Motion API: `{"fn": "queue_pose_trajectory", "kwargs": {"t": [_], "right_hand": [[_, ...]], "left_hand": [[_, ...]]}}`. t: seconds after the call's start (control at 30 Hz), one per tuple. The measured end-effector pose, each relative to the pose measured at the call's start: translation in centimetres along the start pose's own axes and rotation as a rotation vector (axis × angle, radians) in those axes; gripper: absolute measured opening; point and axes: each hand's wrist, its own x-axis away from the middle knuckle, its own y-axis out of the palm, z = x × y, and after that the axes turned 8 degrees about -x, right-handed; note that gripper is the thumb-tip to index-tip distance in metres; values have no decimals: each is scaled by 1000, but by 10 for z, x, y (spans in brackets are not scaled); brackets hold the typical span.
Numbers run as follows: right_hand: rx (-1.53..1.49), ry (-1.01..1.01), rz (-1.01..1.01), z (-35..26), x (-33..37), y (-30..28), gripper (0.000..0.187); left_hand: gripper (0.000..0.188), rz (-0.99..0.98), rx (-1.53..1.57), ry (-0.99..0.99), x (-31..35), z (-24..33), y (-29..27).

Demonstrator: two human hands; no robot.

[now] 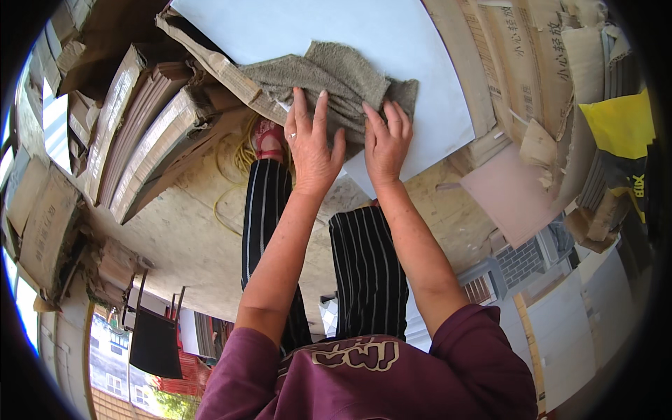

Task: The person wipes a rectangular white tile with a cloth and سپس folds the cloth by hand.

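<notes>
A rumpled grey-brown cloth (343, 73) lies in folds on a large white panel (399, 24) in front of me. My left hand (313, 143) rests on the cloth's near left part, its fingers stretched out and the thumb apart; a ring is on one finger. Beside it, my right hand (387, 143) lays its lightly bent fingers on the cloth's near right part. Its thumb is mostly hidden. Neither hand visibly grasps the fabric. Torn cardboard (224, 70) runs along the panel's left edge.
Cartons holding stacked boards (150, 126) lean at the left. Cardboard packaging (518, 63) stands at the right, near a yellow bag (619, 126) and a pinkish sheet (507, 182). A yellow cord (225, 210) lies on the floor by my foot. A dark chair (155, 339) is at lower left.
</notes>
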Motion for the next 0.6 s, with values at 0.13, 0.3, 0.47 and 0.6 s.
{"fn": "queue_pose_trajectory", "kwargs": {"t": [0.13, 0.3, 0.47, 0.6], "right_hand": [[-125, 30, -22, -16, -12, -1, 48], [-69, 21, -61, -44, -37, 20, 54], [-158, -51, 78, -62, -100, 51, 36], [-211, -187, 227, -70, -182, 72, 28]], "left_hand": [[64, -11, 216, -55, -6, -7, 5], [66, -95, 432, -9, -20, -17, -11], [65, 101, 394, -81, -9, -11, -13], [65, 78, 310, -95, 1, 2, -15]]}}
